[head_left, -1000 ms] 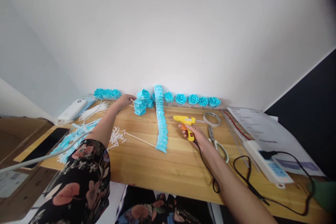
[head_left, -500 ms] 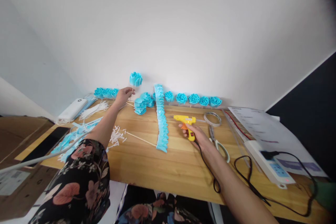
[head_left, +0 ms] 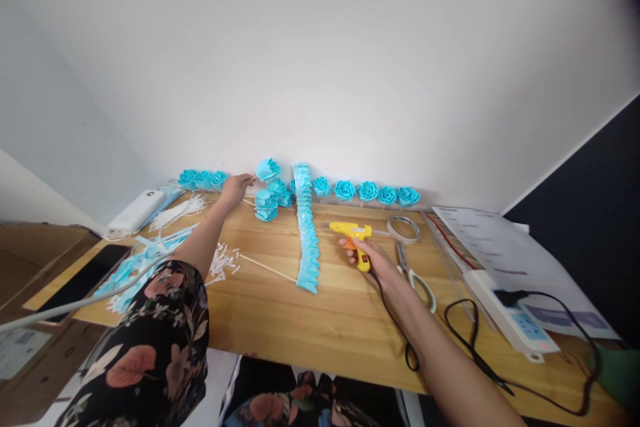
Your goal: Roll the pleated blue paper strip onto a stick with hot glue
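My left hand point(head_left: 239, 189) pinches the thin stem of a blue paper flower point(head_left: 268, 169) near the wall. The flower tilts to the right, just above more blue flowers point(head_left: 270, 200) lying on the table. In my right hand point(head_left: 371, 257) is a yellow glue gun point(head_left: 351, 230), its nozzle pointing left. My fingers wrap its handle, close to the orange trigger. Left of the nozzle lies a long strip of overlapping blue petals point(head_left: 307, 233). The tip of a thin stick point(head_left: 267, 267) reaches the strip's near end.
Blue flowers point(head_left: 368, 191) line the wall. Right of the glue gun lie a tape roll point(head_left: 403, 229), scissors point(head_left: 420, 285), a power strip point(head_left: 515, 317) and paper sheets point(head_left: 500, 253). On the left are small white pieces point(head_left: 223, 262), blue strips point(head_left: 135, 273), a phone point(head_left: 85, 280) and a white power bank point(head_left: 137, 211).
My left hand has lowered the flower, and its head has tipped from upright toward the right, over the lying flowers. My right hand keeps the glue gun in about the same place.
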Demonstrator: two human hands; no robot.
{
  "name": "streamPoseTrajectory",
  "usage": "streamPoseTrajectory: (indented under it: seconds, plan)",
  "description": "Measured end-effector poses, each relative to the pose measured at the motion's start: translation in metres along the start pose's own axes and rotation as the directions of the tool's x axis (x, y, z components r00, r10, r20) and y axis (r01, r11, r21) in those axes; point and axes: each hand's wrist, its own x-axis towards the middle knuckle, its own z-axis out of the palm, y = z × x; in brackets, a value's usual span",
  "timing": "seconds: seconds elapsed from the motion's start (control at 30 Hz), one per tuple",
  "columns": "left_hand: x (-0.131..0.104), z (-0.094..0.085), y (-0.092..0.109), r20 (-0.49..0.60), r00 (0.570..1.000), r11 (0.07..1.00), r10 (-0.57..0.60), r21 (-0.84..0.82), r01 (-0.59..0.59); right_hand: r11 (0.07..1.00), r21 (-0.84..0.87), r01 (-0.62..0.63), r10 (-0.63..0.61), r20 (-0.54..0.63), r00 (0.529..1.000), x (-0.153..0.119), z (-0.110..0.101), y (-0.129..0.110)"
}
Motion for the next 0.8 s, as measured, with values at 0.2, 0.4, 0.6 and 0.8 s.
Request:
streamPoseTrajectory:
  seconds: [0.2, 0.4, 0.6, 0.8]
  plan:
    - [0.006, 0.001, -0.001, 0.001, 1.000, 0.992, 0.025, 0.125, -0.025, 1.000, -0.018, 0.006, -0.006, -0.002, 1.000, -0.002, 0.002, -0.001]
    - [0.013, 0.006, -0.005, 0.016, 0.999, 0.982, 0.030, 0.185, -0.032, 0.999, -0.032, 0.004, -0.004, -0.011, 1.000, 0.000, 0.000, 0.001]
    - [0.015, 0.010, -0.010, 0.031, 0.999, 0.974, 0.035, 0.225, -0.041, 1.000, -0.014, 0.024, -0.024, 0.006, 1.000, 0.000, 0.001, 0.001]
    - [0.011, 0.009, -0.014, 0.035, 0.999, 0.970, 0.021, 0.239, -0.029, 1.000, -0.010, 0.001, -0.001, 0.011, 1.000, 0.001, 0.000, 0.001]
